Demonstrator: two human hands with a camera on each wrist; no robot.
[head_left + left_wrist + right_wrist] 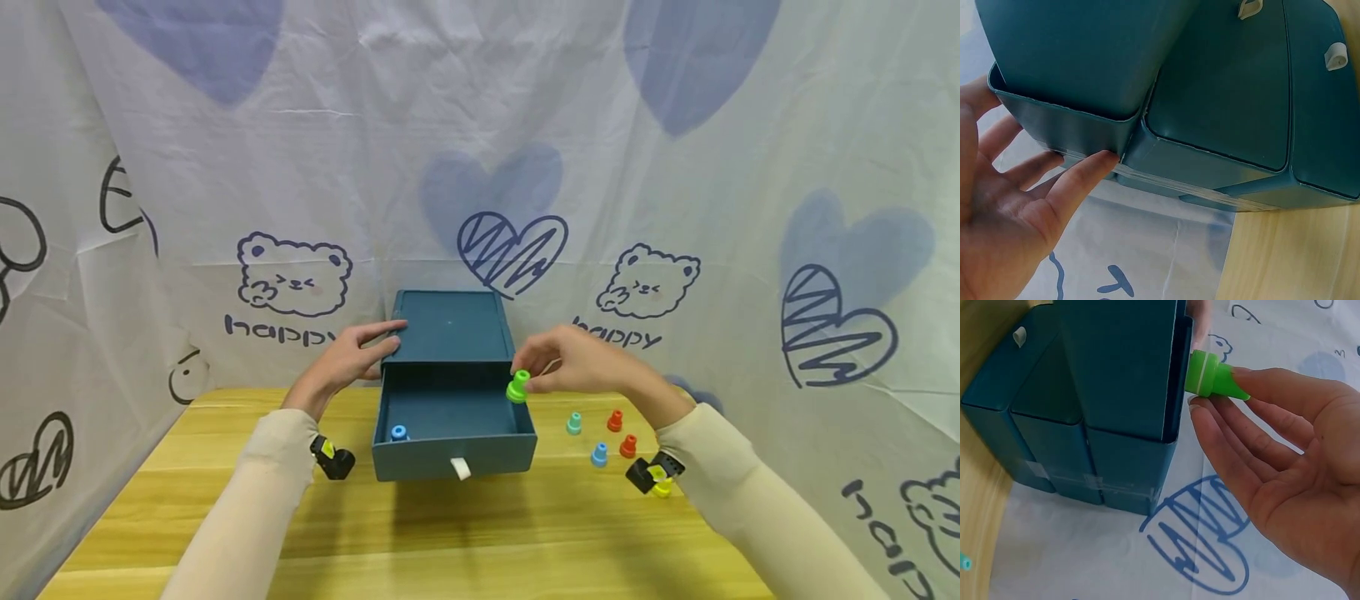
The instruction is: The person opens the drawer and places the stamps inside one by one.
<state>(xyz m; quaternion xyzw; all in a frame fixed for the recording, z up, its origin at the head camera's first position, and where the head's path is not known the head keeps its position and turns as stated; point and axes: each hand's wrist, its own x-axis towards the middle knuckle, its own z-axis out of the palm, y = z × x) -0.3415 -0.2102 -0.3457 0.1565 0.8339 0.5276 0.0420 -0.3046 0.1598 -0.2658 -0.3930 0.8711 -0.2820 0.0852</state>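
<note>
A dark teal drawer cabinet [450, 325] has its top drawer [442, 454] pulled out. Inside that drawer, at the front left, sits a blue stepped plastic peg [399, 432]. My left hand [348, 362] touches the cabinet's upper left edge with its fingers extended; the left wrist view shows the fingertips [1107, 159] against the casing. Between thumb and fingers, my right hand [577, 358] pinches a green stepped peg [518, 387] over the drawer's right side. In the right wrist view, the green peg [1202, 375] is beside the drawer's wall.
On the wooden table [330, 517], right of the cabinet, stand a teal peg [573, 423], a blue peg [599, 455], two red pegs [615, 420], and a yellow peg [662, 488] partly behind the right wrist camera. A printed cloth [375, 208] hangs behind.
</note>
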